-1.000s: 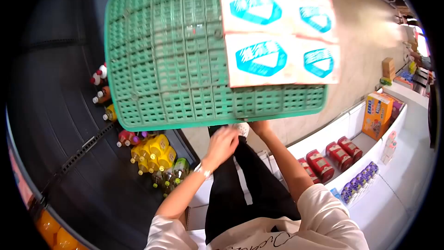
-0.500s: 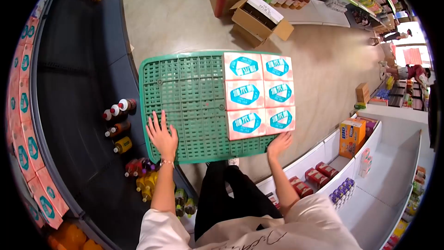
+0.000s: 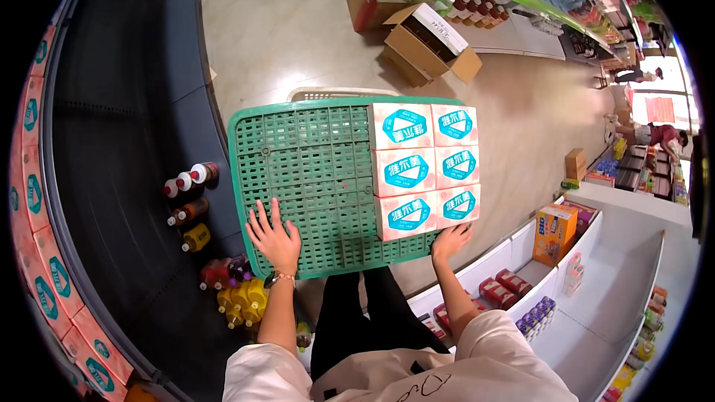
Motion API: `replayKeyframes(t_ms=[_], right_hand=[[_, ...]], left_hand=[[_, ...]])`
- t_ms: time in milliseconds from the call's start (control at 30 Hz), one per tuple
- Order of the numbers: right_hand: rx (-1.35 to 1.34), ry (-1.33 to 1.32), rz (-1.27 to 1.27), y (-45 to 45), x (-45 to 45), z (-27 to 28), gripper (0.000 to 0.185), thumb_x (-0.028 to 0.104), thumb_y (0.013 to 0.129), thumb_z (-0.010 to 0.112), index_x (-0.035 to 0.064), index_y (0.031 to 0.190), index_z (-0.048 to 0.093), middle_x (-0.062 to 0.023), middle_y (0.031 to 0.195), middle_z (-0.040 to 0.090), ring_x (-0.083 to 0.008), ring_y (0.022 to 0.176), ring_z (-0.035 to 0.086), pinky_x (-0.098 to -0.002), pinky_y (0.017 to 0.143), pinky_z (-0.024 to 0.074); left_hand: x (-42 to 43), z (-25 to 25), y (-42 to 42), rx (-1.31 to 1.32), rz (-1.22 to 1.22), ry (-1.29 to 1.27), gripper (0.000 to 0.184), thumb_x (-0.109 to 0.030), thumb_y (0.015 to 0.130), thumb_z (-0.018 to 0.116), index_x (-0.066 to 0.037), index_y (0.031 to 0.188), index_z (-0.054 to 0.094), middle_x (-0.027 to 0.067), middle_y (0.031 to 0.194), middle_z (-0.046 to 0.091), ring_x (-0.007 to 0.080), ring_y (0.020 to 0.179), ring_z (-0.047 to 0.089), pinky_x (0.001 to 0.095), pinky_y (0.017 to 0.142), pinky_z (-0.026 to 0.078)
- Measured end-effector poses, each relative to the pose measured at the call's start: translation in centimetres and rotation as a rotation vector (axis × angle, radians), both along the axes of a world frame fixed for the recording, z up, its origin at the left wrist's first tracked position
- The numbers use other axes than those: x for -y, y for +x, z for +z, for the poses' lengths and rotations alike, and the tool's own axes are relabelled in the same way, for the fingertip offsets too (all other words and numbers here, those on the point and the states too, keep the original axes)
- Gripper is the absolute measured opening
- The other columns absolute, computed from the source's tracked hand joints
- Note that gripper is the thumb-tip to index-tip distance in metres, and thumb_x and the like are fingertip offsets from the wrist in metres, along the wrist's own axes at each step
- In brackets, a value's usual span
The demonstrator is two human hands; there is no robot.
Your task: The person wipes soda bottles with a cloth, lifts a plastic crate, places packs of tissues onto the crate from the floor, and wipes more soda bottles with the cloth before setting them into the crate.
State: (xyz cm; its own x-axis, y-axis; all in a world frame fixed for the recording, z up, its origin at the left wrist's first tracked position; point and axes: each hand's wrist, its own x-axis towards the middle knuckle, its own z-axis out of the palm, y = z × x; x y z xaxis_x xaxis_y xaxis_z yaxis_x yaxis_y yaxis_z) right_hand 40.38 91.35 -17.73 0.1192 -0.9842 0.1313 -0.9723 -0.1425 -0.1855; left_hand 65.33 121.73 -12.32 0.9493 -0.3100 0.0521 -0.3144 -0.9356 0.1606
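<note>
A green perforated plastic basket, its slatted surface facing up, lies in front of me. On its right part sit several pink-and-white packs with blue labels, in two columns. My left hand rests on the basket's near left part with its fingers spread. My right hand is at the near right edge beside the lowest packs, its fingers bent against the rim and partly hidden. A pale rim of another basket shows behind the green one.
Dark shelving with bottles stands left. White shelves with red packs and an orange box are at the right. An open carton stands ahead on the floor. A person is far right.
The basket, at first raised and tilted close to me, now lies lower and flatter. My left hand has moved from below the basket onto its left part. The pale rim has come into view.
</note>
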Motion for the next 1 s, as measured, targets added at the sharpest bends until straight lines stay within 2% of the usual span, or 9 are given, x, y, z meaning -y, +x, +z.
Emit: replayKeyframes(t_ms=[100,200,333,367,567,767,800,867,1000], right_hand=[[0.042,0.011,0.0,1.0,0.4,0.4,0.05,0.032,0.096,0.036,0.0045,0.137,0.033,-0.0214,0.14,0.031,-0.0377,0.128,0.028,-0.0492,0.104,0.0258],[-0.064,-0.023,0.053,1.5,1.9,-0.2,0.047,0.03,0.095,0.038,0.0032,0.134,0.037,-0.0215,0.139,0.032,-0.0377,0.128,0.029,-0.0495,0.104,0.0267],[-0.013,-0.112,0.128,3.6,4.3,-1.0,0.041,0.022,0.092,0.045,-0.0007,0.126,0.044,-0.0229,0.136,0.037,-0.04,0.125,0.033,-0.0484,0.103,0.0303],[-0.004,-0.121,0.15,4.7,4.8,-0.8,0.041,0.022,0.092,0.046,-0.0012,0.126,0.045,-0.0231,0.135,0.037,-0.0403,0.125,0.034,-0.0484,0.103,0.0308],[0.046,-0.079,0.142,7.8,7.0,-0.1,0.046,0.025,0.092,0.045,0.0048,0.132,0.04,-0.0199,0.137,0.036,-0.0395,0.128,0.03,-0.0537,0.1,0.0303],[0.095,-0.06,0.096,8.4,6.9,0.5,0.044,0.023,0.092,0.043,0.0085,0.134,0.039,-0.0175,0.139,0.036,-0.0385,0.129,0.03,-0.0571,0.096,0.0303],[0.102,-0.065,0.1,8.7,6.9,0.9,0.042,0.022,0.092,0.042,0.0046,0.13,0.041,-0.0196,0.137,0.037,-0.04,0.127,0.031,-0.0547,0.1,0.0265],[0.079,-0.032,0.098,8.8,7.1,1.6,0.042,0.021,0.092,0.042,0.0048,0.131,0.041,-0.0194,0.137,0.036,-0.04,0.127,0.031,-0.0552,0.1,0.026],[0.07,0.007,0.103,8.8,7.5,2.1,0.045,0.021,0.091,0.043,0.0105,0.135,0.038,-0.0172,0.139,0.035,-0.0391,0.129,0.029,-0.0541,0.1,0.0273]], left_hand=[[0.0,-0.2,-0.4,-0.012,0.031,0.015,0.06,-0.02,0.082,0.051,-0.02,0.14,0.035,0.0093,0.146,0.029,0.0332,0.131,0.03,0.0489,0.109,0.02],[0.3,-0.5,-0.6,0.031,0.057,0.018,0.059,-0.02,0.083,0.051,-0.019,0.14,0.035,0.0095,0.147,0.029,0.033,0.131,0.03,0.0486,0.109,0.02],[1.6,-0.7,-0.3,0.024,0.094,0.071,0.058,-0.02,0.085,0.049,-0.017,0.14,0.034,0.0101,0.148,0.027,0.0319,0.133,0.027,0.0481,0.108,0.02],[1.8,-1.4,-0.1,0.077,0.095,0.106,0.059,-0.022,0.085,0.048,-0.02,0.142,0.032,0.009,0.148,0.027,0.0312,0.133,0.028,0.048,0.108,0.022],[3.4,-1.4,0.4,0.165,0.108,0.129,0.049,-0.023,0.093,0.039,-0.018,0.142,0.033,0.0066,0.147,0.028,0.0305,0.132,0.031,0.0463,0.107,0.024],[3.5,-1.7,0.4,0.179,0.093,0.107,0.048,-0.023,0.094,0.036,-0.021,0.142,0.032,0.005,0.148,0.027,0.0279,0.134,0.029,0.0449,0.108,0.023],[3.5,-1.8,0.4,0.181,0.09,0.111,0.048,-0.023,0.094,0.036,-0.021,0.142,0.032,0.0048,0.148,0.027,0.0276,0.134,0.028,0.0444,0.108,0.022],[3.4,-2.0,0.4,0.187,0.083,0.11,0.048,-0.022,0.095,0.035,-0.021,0.142,0.032,0.004,0.149,0.026,0.0268,0.134,0.028,0.0432,0.109,0.022],[3.7,-2.0,0.4,0.14,0.083,0.156,0.046,-0.023,0.095,0.034,-0.013,0.14,0.034,0.0075,0.148,0.026,0.0284,0.134,0.026,0.0444,0.109,0.02]])
